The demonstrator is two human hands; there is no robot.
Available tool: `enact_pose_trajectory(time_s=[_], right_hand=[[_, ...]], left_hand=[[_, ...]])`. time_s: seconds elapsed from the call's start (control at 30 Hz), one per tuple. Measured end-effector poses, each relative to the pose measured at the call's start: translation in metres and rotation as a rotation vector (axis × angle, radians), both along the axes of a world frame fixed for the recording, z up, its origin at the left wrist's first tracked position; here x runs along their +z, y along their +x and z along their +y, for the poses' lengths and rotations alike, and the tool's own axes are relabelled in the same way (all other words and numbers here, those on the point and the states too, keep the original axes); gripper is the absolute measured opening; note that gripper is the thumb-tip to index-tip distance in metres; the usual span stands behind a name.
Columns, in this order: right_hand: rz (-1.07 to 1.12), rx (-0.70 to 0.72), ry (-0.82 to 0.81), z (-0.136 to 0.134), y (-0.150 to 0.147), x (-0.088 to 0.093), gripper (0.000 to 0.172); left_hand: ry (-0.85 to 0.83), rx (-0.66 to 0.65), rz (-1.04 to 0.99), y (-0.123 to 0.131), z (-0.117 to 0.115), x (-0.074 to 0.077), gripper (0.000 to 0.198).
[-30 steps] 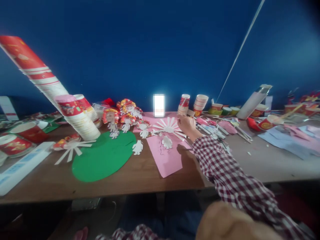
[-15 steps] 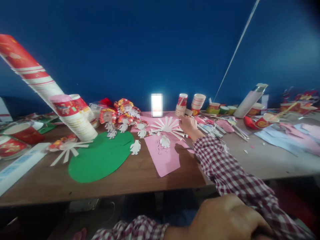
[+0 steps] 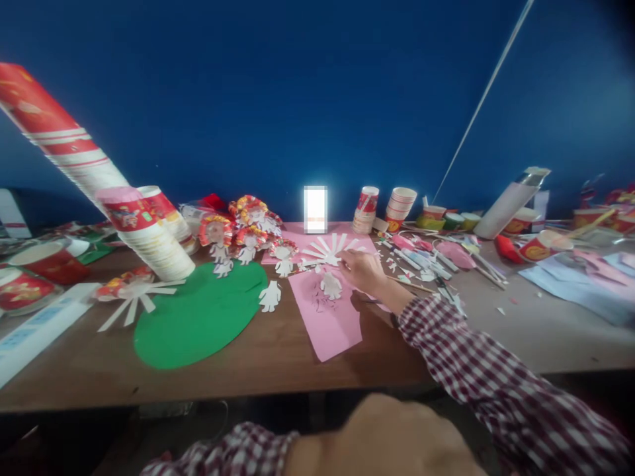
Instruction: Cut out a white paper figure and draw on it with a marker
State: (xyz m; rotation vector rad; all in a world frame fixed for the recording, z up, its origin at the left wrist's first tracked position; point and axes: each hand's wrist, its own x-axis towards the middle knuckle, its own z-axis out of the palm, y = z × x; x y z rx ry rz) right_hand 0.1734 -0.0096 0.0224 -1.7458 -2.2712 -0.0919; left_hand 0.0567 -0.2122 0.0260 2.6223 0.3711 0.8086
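Note:
My right hand (image 3: 364, 270) reaches over the pink paper (image 3: 330, 330), its fingers bent together at the right strips of a white paper cup cut into a fan (image 3: 322, 251). Its fingertips seem to pinch a strip, partly hidden by the hand. Just below lies a small white paper figure cutout (image 3: 331, 285). Another white cutout (image 3: 270, 296) rests beside the green oval sheet (image 3: 198, 324). My left hand (image 3: 401, 439) is close to the camera at the bottom, below the table edge. Only its blurred back shows; its fingers are hidden.
Tall stacks of red-and-white paper cups (image 3: 153, 238) lean at the left. Two shorter cup stacks (image 3: 366, 210) stand at the back. Decorated figures (image 3: 251, 241) cluster behind the green sheet. Markers and paper scraps (image 3: 421, 254) lie at the right, near blue and pink sheets (image 3: 570, 284).
My right hand has moved left and toward me, from the base of the cup stack to the cut paper cup. My left hand has shifted left and lower. The view has turned slightly.

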Motion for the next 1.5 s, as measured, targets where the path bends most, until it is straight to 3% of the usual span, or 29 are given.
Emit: enact_pose_trajectory(time_s=[0.17, 0.3, 0.43, 0.57, 0.9, 1.07, 1.27, 1.5], right_hand=[[0.056, 0.052, 0.023, -0.013, 0.012, -0.006, 0.029], [0.110, 0.036, 0.032, -0.006, 0.015, -0.009, 0.029], [0.125, 0.041, -0.007, 0.003, 0.010, -0.013, 0.025], [0.096, 0.088, -0.059, 0.007, 0.004, -0.016, 0.024], [0.027, 0.161, -0.107, 0.007, -0.008, -0.018, 0.027], [0.043, 0.212, -0.125, -0.003, -0.008, -0.009, 0.025], [0.102, 0.166, -0.100, -0.035, 0.028, -0.003, 0.024], [0.100, 0.082, -0.137, -0.085, 0.078, -0.020, 0.020]], left_hand=[[-0.035, 0.169, 0.199, -0.050, 0.062, -0.001, 0.020], [-0.083, 0.478, 0.199, -0.080, 0.114, -0.010, 0.023], [-0.084, 0.731, 0.184, -0.093, 0.163, -0.014, 0.024], [-0.103, 0.830, 0.183, -0.094, 0.193, -0.020, 0.026], [-0.058, 0.785, 0.211, -0.096, 0.191, -0.039, 0.024], [-0.050, 0.744, 0.259, -0.101, 0.195, -0.041, 0.023], [-0.048, 0.676, 0.251, -0.103, 0.194, -0.039, 0.023], [0.004, 0.612, 0.218, -0.100, 0.198, -0.044, 0.023]])
